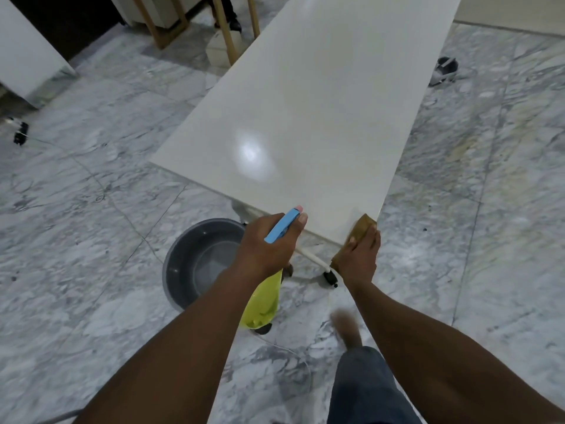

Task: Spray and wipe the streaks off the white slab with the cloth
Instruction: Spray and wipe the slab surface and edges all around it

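Left hand [269, 243] grips the spray bottle [282, 228] at its blue trigger head, beside the near edge of the white slab [305, 117]. Right hand [359, 255], fingers extended, presses the brown cloth [362, 223] onto the slab's near right corner. Grey basin [195, 240] stands on the floor below.
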The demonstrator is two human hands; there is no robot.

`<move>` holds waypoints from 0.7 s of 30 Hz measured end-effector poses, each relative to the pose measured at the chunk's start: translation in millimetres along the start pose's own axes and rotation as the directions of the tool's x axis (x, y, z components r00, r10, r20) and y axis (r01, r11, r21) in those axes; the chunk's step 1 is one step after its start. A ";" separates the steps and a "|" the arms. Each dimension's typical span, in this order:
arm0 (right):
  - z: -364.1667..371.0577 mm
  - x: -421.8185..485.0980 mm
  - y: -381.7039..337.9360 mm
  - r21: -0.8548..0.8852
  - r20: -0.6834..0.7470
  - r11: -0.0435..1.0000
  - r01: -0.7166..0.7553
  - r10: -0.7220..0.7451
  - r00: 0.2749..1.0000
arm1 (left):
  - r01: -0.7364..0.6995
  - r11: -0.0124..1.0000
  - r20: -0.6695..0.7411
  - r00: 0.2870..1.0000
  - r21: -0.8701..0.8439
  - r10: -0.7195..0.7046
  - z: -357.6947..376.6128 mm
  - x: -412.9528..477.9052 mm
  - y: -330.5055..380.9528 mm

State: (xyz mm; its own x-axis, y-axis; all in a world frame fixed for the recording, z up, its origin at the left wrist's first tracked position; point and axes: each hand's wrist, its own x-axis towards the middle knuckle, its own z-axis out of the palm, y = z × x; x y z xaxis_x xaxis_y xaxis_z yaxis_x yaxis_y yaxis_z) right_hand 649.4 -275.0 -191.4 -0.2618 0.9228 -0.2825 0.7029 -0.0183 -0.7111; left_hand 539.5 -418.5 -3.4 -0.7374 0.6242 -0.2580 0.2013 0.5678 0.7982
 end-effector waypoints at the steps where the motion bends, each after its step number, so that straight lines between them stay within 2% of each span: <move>1: -1.3 -18.1 1.7 -0.012 0.015 1.000 -0.020 0.020 1.000 | -0.011 1.000 0.020 1.000 0.011 0.011 -7.7 -16.3 -9.5; 5: -12.3 -67.2 23.8 -0.112 0.130 0.989 -0.100 0.114 0.985 | 0.008 0.999 0.082 0.997 0.048 -0.012 -25.2 -65.8 -36.1; 6: -17.9 -74.0 23.7 -0.030 0.198 0.988 -0.148 0.151 0.968 | 0.005 0.999 0.080 0.997 0.050 -0.009 -21.6 -67.6 -39.2; 7: -10.5 -107.5 11.8 0.122 0.259 0.977 -0.174 0.138 0.956 | 0.010 0.999 0.047 0.999 0.033 -0.011 -40.5 -88.1 -53.0; 8: -4.1 -136.3 -0.4 0.232 0.279 0.954 -0.190 0.122 0.953 | 0.009 1.000 0.023 1.000 0.020 -0.009 -56.7 -103.4 -63.1; 10: 6.9 -168.1 -14.3 0.375 0.321 0.876 -0.304 0.184 0.929 | 0.015 0.999 0.012 1.000 0.029 -0.016 -73.1 -117.7 -79.4; 11: 14.2 -188.6 -17.5 0.427 0.406 0.796 -0.430 0.256 0.877 | 0.014 0.999 0.014 1.000 0.042 -0.015 -87.1 -130.1 -88.9; 13: 19.1 -202.3 -16.5 0.429 0.617 0.607 -0.670 0.345 0.707 | 0.016 0.998 0.028 0.999 0.058 -0.018 -98.9 -138.1 -100.3; 15: 18.5 -208.3 -18.4 0.426 0.712 0.508 -0.749 0.323 0.624 | -0.001 0.997 0.023 1.000 0.080 -0.001 -111.2 -141.6 -104.7; 18: 15.6 -212.8 -40.6 0.515 0.739 0.422 -0.746 0.222 0.636 | 0.012 1.000 0.032 0.999 0.009 -0.013 -131.2 -138.8 -107.1; 21: 28.4 -211.7 -68.1 0.602 0.709 0.353 -0.716 0.175 0.683 | 0.029 0.999 0.074 0.997 -0.041 -0.026 -148.4 -130.8 -116.8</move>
State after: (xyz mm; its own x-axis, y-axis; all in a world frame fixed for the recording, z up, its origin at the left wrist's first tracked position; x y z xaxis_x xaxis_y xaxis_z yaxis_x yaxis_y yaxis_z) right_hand 638.2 -480.0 -101.4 -0.5245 0.3546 -0.7741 0.0373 -0.8987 -0.4369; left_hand 516.7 -646.0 17.8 -0.6927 0.6472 -0.3183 0.1533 0.5634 0.8118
